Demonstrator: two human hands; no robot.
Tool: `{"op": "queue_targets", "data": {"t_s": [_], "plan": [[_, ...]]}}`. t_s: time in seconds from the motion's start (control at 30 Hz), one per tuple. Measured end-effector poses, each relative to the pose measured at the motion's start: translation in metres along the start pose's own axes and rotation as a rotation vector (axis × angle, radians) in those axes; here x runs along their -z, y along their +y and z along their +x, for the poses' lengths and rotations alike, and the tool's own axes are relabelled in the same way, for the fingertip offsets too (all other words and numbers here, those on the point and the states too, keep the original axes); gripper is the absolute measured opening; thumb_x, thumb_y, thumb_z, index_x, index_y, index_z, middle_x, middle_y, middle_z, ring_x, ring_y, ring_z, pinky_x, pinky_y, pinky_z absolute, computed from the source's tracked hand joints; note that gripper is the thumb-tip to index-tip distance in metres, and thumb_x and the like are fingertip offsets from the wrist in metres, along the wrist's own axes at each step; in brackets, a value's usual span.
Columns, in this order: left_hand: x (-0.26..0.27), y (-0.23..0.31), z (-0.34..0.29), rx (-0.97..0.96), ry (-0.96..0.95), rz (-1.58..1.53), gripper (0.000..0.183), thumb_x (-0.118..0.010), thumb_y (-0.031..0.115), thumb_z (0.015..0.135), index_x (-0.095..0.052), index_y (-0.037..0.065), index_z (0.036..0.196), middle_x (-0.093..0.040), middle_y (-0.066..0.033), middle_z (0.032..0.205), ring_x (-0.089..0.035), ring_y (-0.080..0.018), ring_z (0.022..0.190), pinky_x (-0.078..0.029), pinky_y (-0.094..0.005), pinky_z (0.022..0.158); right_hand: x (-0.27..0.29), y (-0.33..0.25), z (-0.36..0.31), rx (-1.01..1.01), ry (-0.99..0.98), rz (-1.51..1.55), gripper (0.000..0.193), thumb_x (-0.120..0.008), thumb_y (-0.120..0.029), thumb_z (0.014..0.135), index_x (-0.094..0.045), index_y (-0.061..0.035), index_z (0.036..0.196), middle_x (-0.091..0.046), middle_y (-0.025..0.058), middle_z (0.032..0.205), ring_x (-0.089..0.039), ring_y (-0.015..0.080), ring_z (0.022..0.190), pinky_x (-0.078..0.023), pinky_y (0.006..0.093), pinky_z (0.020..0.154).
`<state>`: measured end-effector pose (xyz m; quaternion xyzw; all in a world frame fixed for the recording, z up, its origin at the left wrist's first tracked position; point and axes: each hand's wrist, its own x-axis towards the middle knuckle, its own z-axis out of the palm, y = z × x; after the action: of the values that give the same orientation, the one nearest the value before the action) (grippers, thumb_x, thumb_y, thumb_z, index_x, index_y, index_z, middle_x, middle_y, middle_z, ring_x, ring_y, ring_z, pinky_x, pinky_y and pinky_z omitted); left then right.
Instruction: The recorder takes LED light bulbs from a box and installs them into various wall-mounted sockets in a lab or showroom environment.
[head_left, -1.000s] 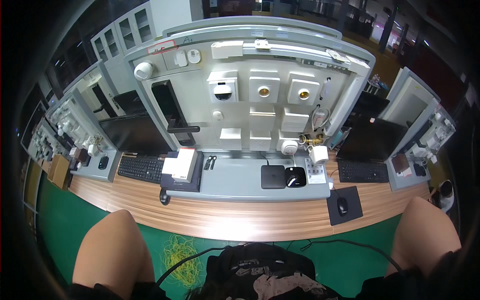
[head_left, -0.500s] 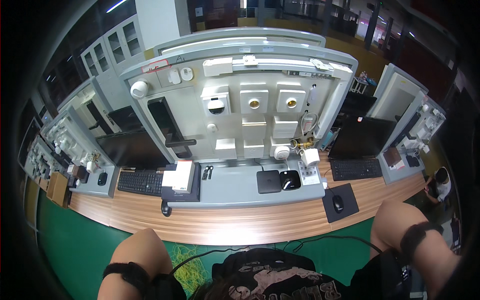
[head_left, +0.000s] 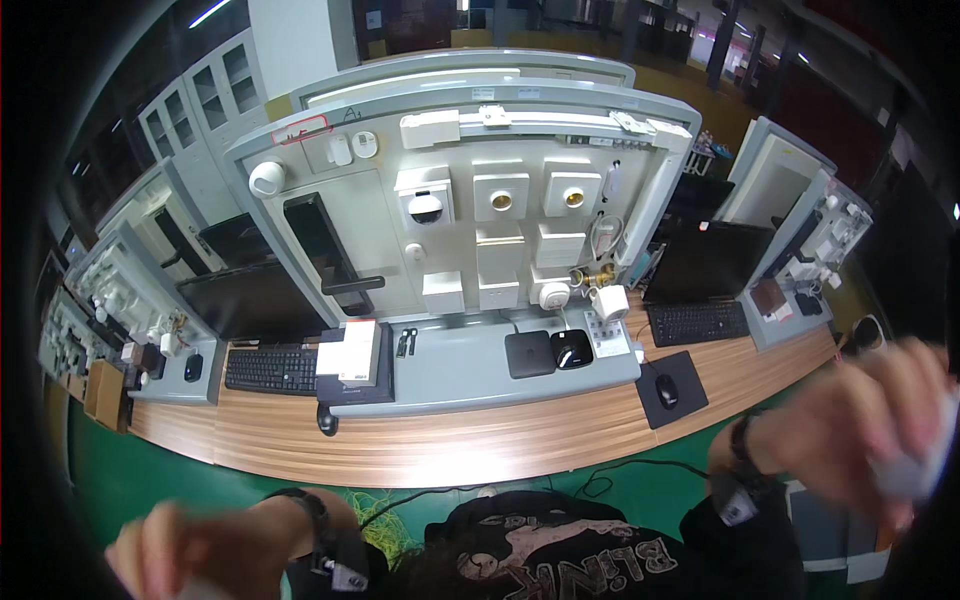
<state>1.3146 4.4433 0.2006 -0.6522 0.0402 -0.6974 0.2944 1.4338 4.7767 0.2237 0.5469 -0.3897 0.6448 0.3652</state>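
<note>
My left hand (head_left: 190, 550) is low at the left edge of view, in front of the table and above the green floor. Motion smears its fingers; a pale patch shows below them, too blurred to name. Raised at the far right, my right hand (head_left: 850, 425) is also blurred. Its bent fingers close on a whitish thing (head_left: 915, 470) whose kind I cannot make out. Each wrist wears a black strap with a small tag. Neither hand touches the table (head_left: 470, 450); the nearest item to my right hand there is a black mouse (head_left: 667, 391) on a dark pad.
A grey display board (head_left: 390, 225) with white switches, sensors and a black door lock stands on the table. Its base holds white boxes (head_left: 358, 355) and two black flat devices (head_left: 530, 355). Keyboards (head_left: 270, 369) and monitors flank it. A cable and yellow-green strands (head_left: 390, 535) lie below.
Both hands, out of view before with only the bent arms showing, have come into view at the lower left and far right. The board has shifted slightly left in view.
</note>
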Motion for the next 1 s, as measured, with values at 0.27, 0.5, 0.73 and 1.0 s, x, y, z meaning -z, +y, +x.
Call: {"op": "queue_targets", "data": {"t_s": [0.27,0.5,0.73,1.0], "plan": [[0.076,0.043,-0.205,1.597,0.339,0.680,0.066,-0.070,0.010,0.078,-0.037,0.005,0.134,-0.054,-0.0129,0.114,-0.061,-0.0221,0.094,-0.053,-0.0317,0.077,0.129,0.115,-0.156,-1.201,0.546,-0.710,0.045,-0.072,-0.012,0.080,-0.053,0.0010,0.118,-0.061,0.0033,0.089,-0.056,0.0073,0.069,-0.044,0.0201,0.058],[0.072,0.044,-0.287,1.992,0.276,0.590,0.055,-0.075,0.016,0.078,-0.049,-0.001,0.125,-0.058,-0.0081,0.111,-0.055,-0.0141,0.100,-0.044,-0.0266,0.087,0.199,0.169,-0.154,-0.840,0.335,-1.348,0.047,-0.076,-0.021,0.074,-0.054,0.0013,0.110,-0.062,0.0159,0.101,-0.062,0.0225,0.091,-0.050,0.0319,0.078],[0.064,0.040,-0.304,2.015,0.184,0.785,0.056,-0.074,0.015,0.078,-0.048,-0.003,0.124,-0.058,-0.0094,0.110,-0.056,-0.0145,0.098,-0.045,-0.0270,0.085,0.203,0.195,-0.140,-0.591,0.059,-1.765,0.046,-0.073,-0.026,0.073,-0.058,0.0027,0.106,-0.062,0.0209,0.097,-0.062,0.0371,0.088,-0.050,0.0400,0.077],[0.068,0.016,-0.325,2.063,0.312,0.913,0.056,-0.075,0.021,0.077,-0.050,-0.003,0.122,-0.059,-0.0101,0.107,-0.056,-0.0154,0.097,-0.045,-0.0274,0.084,0.224,0.202,-0.141,-0.640,0.079,-1.720,0.050,-0.074,-0.025,0.071,-0.057,0.0029,0.108,-0.059,0.0181,0.102,-0.061,0.0362,0.090,-0.050,0.0412,0.077]]}}
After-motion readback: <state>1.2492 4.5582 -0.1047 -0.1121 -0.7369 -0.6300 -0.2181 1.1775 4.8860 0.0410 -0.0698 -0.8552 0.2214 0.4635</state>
